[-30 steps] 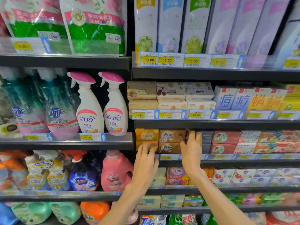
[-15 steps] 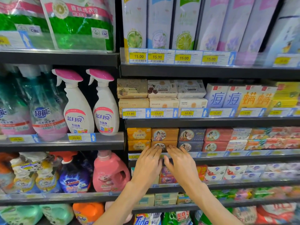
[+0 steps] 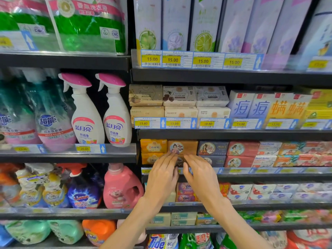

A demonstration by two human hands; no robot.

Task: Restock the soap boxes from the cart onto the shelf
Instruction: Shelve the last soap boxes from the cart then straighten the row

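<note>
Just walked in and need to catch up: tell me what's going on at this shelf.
A person is facing up soap boxes on a store shelf. Both hands are flat against the stack of orange soap boxes: the left hand and the right hand sit side by side with straight fingers over the lower box, holding nothing. Yellow boxes stand to the left, dark blue boxes to the right.

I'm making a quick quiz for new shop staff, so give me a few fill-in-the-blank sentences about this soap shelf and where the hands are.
1. Both hands, the left hand and the right hand, reach the stack of ____ soap boxes.
2. Right of that stack sit dark ____ soap boxes.
3. The two white spray bottles have ____ trigger heads.
4. The four readable price tags on the top shelf each show ____.

Missing words: orange; blue; pink; 15.00
</note>
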